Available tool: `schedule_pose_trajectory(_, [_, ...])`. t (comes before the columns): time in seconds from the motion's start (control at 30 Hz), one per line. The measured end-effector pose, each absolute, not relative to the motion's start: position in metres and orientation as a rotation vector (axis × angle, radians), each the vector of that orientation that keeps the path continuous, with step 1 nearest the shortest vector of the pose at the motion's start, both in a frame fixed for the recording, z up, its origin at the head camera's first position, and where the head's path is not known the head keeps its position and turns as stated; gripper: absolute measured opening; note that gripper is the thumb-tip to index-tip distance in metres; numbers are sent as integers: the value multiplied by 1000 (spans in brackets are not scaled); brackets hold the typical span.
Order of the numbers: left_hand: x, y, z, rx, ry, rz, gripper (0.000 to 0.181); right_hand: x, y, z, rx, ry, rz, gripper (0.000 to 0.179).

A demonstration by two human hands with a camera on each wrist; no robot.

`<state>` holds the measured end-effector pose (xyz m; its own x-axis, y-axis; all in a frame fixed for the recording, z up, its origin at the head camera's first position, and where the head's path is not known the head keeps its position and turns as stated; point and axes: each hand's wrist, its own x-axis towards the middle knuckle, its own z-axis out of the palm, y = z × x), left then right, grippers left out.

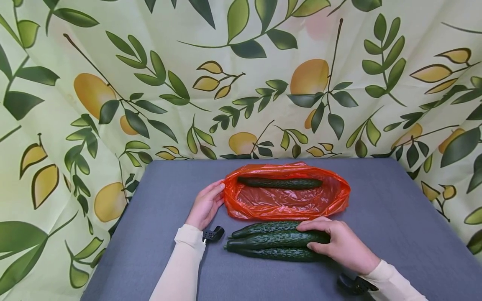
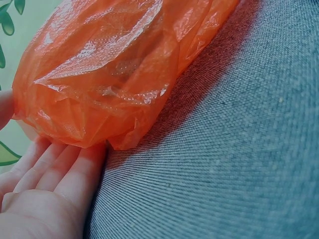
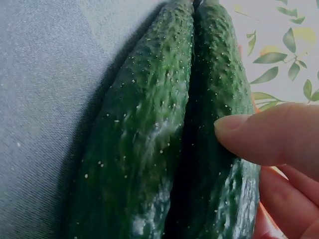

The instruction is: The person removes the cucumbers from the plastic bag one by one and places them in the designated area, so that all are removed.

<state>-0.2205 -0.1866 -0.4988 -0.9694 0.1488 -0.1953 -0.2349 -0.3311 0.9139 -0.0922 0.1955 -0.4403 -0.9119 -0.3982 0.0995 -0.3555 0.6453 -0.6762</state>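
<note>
Red plastic bag meets the straight-fingered left hand; the right hand grips cucumbers.

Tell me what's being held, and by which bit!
Left grip holds the red bag by its left end. Right grip holds the middle cucumber toward its right end, perhaps the far one too.

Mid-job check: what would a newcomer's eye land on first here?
Probably the glossy red plastic bag, open on the grey table, with one cucumber inside and the left hand touching its left end. Next, three cucumbers side by side in front of it, the right hand at their right end. Behind, the leafy fruit-print cloth.
</note>
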Motion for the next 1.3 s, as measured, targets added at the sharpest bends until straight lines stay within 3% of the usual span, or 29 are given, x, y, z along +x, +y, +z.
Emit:
schedule_pose_trajectory(0.87, [-220, -187, -496, -118, 1651, 2400, 50, -112, 198, -432, -713, 2705, -1050, 31])
schedule_pose_trajectory(1.3, [-220, -186, -497, -116, 1606, 2417, 47, -175, 213, -406, -602, 2627, -1206, 29])
